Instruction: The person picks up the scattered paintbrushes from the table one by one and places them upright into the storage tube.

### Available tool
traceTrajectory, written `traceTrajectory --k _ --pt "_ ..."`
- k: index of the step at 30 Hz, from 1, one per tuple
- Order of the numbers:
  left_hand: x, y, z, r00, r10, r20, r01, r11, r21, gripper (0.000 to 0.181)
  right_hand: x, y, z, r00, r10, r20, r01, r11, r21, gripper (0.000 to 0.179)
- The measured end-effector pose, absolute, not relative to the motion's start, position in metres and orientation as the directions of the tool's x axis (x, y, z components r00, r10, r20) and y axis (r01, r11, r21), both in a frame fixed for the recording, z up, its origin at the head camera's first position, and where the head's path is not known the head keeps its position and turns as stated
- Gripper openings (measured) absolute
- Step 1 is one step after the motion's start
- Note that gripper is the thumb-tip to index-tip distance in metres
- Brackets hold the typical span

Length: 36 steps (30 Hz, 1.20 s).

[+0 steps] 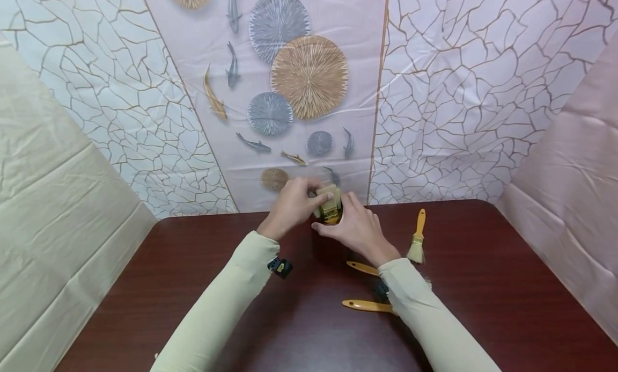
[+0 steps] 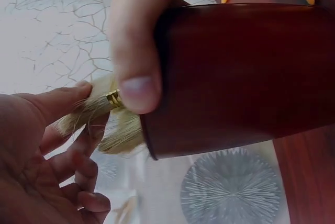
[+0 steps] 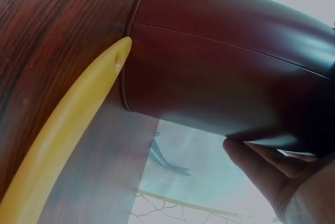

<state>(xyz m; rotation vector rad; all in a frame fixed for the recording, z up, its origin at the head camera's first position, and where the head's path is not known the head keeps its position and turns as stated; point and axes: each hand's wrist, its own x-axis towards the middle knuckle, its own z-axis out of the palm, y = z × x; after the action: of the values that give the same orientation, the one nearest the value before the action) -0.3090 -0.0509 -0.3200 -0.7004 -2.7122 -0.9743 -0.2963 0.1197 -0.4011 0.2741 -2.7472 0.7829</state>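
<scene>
A dark red-brown cylindrical cup [image 2: 241,77] stands on the table, nearly merging with the tabletop in the head view. My right hand [image 1: 359,227] grips it near the rim, thumb toward the front. At its mouth, my left hand [image 1: 292,205] pinches the pale bristles of a paintbrush [image 1: 331,200] with thumb and fingers. That brush has a gold-coloured ferrule and points bristles up. A second clump of bristles [image 2: 123,137] shows beside it in the left wrist view. The handles inside the cup are hidden.
To the right lies a paintbrush [image 1: 419,235] with a yellow handle. Two more yellow handles [image 1: 363,268] [image 1: 369,306] stick out from under my right forearm. A patterned cloth [image 1: 309,146] hangs behind the table's far edge.
</scene>
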Motion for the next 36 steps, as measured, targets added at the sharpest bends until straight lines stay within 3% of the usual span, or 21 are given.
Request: traceTrajectory --k 14,19,27,31,36 --pt "-0.312 -0.054 -0.337 -0.883 0.315 0.348 0.443 0.806 0.392 0.029 -0.296 0.115 -0.4 -0.945 -0.112 0.307 -0.254 0.841 -0.477 0.102" --pt "-0.31 -0.058 -0.343 -0.886 0.294 0.358 0.447 0.747 0.493 0.034 -0.296 0.114 -0.401 -0.944 -0.113 0.31 -0.257 0.841 -0.476 0.104" --pt "-0.3 -0.084 -0.359 -0.874 0.274 0.401 0.486 0.473 0.735 0.044 -0.294 0.117 -0.401 -0.948 -0.114 0.297 -0.257 0.824 -0.505 0.109" --pt "-0.298 -0.098 -0.376 -0.86 0.362 0.36 0.492 0.396 0.776 0.061 -0.292 0.123 -0.397 -0.956 -0.135 0.259 -0.257 0.81 -0.527 0.108" --pt "-0.297 -0.097 -0.399 -0.897 0.378 0.227 0.392 0.448 0.804 0.092 -0.29 0.132 -0.388 -0.955 -0.243 0.168 -0.295 0.771 -0.564 0.092"
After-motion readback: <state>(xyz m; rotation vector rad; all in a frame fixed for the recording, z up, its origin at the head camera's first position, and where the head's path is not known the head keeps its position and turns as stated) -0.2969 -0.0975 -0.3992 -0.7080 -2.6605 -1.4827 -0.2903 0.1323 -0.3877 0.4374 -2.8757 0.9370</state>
